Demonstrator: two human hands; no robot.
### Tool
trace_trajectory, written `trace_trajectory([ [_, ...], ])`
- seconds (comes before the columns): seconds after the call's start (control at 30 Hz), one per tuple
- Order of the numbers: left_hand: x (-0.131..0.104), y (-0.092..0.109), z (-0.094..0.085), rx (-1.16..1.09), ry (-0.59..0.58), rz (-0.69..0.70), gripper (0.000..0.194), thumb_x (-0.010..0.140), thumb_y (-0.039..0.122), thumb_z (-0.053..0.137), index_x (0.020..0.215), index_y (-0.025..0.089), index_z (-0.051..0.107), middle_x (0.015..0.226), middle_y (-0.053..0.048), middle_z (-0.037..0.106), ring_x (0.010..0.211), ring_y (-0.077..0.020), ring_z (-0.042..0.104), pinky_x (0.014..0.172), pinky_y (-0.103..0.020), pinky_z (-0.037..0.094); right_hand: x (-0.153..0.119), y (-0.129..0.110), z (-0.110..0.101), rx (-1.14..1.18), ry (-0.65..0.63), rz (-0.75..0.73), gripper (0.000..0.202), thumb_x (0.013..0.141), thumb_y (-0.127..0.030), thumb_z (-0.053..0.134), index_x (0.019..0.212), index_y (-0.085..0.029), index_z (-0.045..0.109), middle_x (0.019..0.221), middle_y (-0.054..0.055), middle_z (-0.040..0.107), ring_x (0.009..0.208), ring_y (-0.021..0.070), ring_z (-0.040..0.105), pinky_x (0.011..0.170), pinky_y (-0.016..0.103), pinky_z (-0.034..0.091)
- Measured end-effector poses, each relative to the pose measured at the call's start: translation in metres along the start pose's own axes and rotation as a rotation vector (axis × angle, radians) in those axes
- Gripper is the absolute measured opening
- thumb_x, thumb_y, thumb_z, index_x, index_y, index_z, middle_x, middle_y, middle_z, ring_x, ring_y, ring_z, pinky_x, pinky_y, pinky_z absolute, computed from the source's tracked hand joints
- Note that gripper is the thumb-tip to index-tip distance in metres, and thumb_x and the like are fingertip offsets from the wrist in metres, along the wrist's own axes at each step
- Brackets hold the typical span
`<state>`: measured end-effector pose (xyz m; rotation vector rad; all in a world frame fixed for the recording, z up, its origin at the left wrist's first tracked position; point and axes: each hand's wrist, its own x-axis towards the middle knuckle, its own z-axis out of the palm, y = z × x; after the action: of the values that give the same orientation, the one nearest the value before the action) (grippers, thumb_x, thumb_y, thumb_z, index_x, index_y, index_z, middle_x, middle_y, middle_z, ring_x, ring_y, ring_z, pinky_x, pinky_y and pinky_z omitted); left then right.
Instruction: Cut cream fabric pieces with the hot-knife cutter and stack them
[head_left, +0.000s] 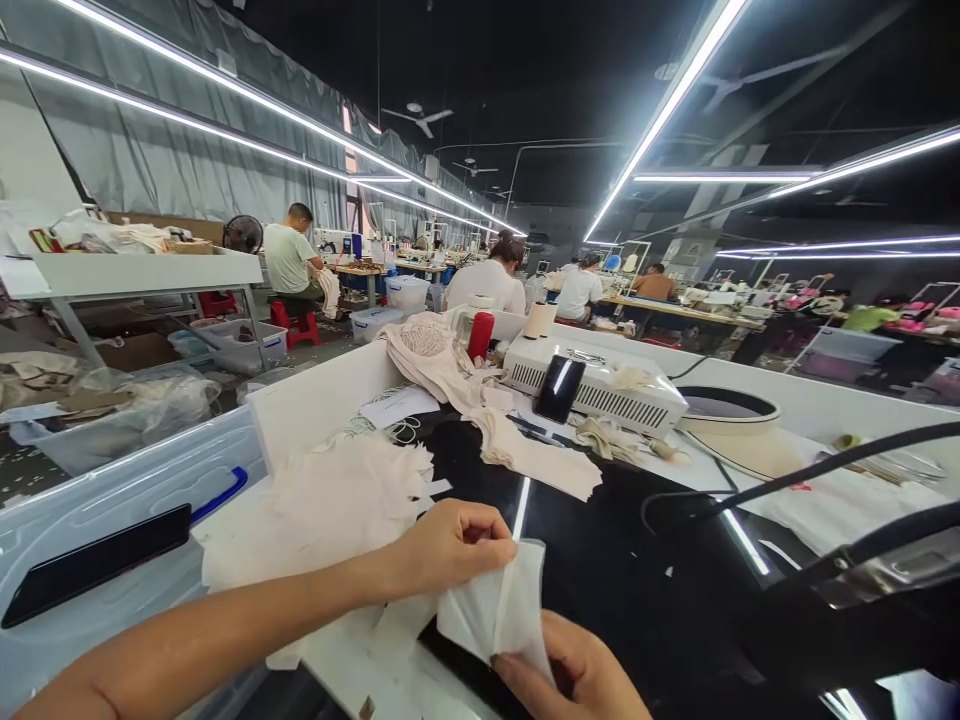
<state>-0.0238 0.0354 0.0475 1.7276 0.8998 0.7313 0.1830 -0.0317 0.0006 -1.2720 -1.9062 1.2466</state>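
Between my two hands is a small white fabric piece (480,607) with a narrow raised strip running down it. My left hand (454,545) pinches its top edge between thumb and fingers. Lower down, my right hand (574,665) grips the bottom right part, its thumb lying on the strip. The fabric is held just above the glossy black tabletop (615,560). To the left of my hands lies a pile of cream fabric pieces (337,500), partly behind my left forearm. A longer cream cloth strip (536,455) stretches across the black surface beyond my hands.
A white vented box (600,385) with a phone (559,388) leaning on it stands at the back, near a red thread cone (480,335). Black cables (825,465) cross on the right. At left, a dark phone (97,565) lies on a clear plastic lid (45,660). Several people sit farther off.
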Motion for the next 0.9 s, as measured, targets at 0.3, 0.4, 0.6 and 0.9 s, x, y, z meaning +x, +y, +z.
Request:
trace_trajectory([
  [0.3, 0.011, -0.021, 0.02, 0.987, -0.099, 0.979, 0.04, 0.105, 0.059, 0.053, 0.094, 0.024, 0.07, 0.082, 0.0, 0.068, 0.068, -0.0145, 0.054, 0.057, -0.032, 0.034, 0.009, 0.032, -0.052, -0.67, 0.46, -0.234, 0.044, 0.092, -0.009, 0.047, 0.116, -0.033, 0.076, 0.112, 0.0, 0.076, 0.099, 0.0179, 0.074, 0.083, 0.026, 0.061],
  [0.4, 0.01, -0.043, 0.04, 0.983, -0.095, 0.972, 0.038, 0.101, 0.06, 0.061, 0.107, 0.023, 0.067, 0.099, -0.001, 0.073, 0.09, -0.0191, 0.064, 0.077, -0.035, 0.045, 0.012, 0.038, -0.055, -0.966, 0.475, -0.317, 0.053, 0.09, -0.001, 0.044, 0.118, -0.033, 0.075, 0.108, -0.002, 0.078, 0.089, 0.0156, 0.075, 0.073, 0.023, 0.061],
  [0.6, 0.006, -0.048, 0.047, 0.897, -0.151, 0.883, 0.029, 0.098, 0.046, 0.073, 0.111, 0.021, 0.067, 0.105, -0.002, 0.072, 0.097, -0.0202, 0.065, 0.091, -0.033, 0.047, 0.014, 0.041, -0.064, -1.222, 0.602, -0.17, 0.054, 0.089, 0.003, 0.045, 0.124, -0.026, 0.074, 0.114, 0.008, 0.077, 0.1, 0.0259, 0.07, 0.082, 0.037, 0.062],
  [0.9, -0.003, -0.034, 0.031, 0.813, -0.24, 0.851, 0.017, 0.098, 0.032, 0.074, 0.11, 0.021, 0.07, 0.106, -0.002, 0.071, 0.098, -0.0203, 0.063, 0.092, -0.033, 0.048, -0.004, 0.029, -0.051, -1.21, 0.59, -0.225, 0.065, 0.083, 0.013, 0.039, 0.125, -0.024, 0.073, 0.118, 0.006, 0.075, 0.109, 0.0222, 0.069, 0.089, 0.034, 0.06],
])
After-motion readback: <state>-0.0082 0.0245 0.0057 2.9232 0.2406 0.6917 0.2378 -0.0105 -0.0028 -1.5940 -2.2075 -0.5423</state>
